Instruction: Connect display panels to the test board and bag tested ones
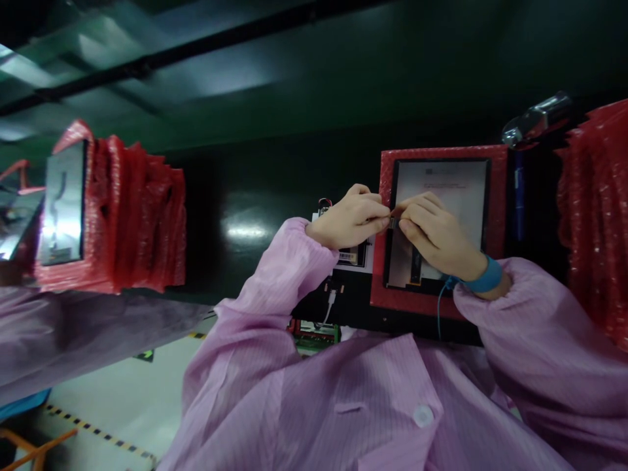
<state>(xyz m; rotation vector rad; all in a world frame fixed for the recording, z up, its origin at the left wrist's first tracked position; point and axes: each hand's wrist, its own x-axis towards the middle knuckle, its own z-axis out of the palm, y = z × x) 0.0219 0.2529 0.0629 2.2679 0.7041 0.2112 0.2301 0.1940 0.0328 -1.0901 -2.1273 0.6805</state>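
Observation:
A flat display panel [441,176] with a dark border lies on a red bubble-wrap sheet [498,196]. At the panel's left edge, my left hand [354,217] and my right hand [434,232] meet fingertip to fingertip, both closed in a pinch. Between them shows a small flex cable end [393,222], mostly covered by the fingers. My right hand reaches over the panel and wears a blue wrist strap [485,275]. Under my left hand and forearm, a small device with a label [352,256] is partly hidden. A white cable [331,299] plugs in below it.
Red bubble-wrap stacks stand at the left [140,222] and right [596,222]; a panel [63,203] leans on the left one. A blue pen [519,196] and a shiny object [540,119] lie right of the panel. A co-worker's sleeve [98,337] extends at the left.

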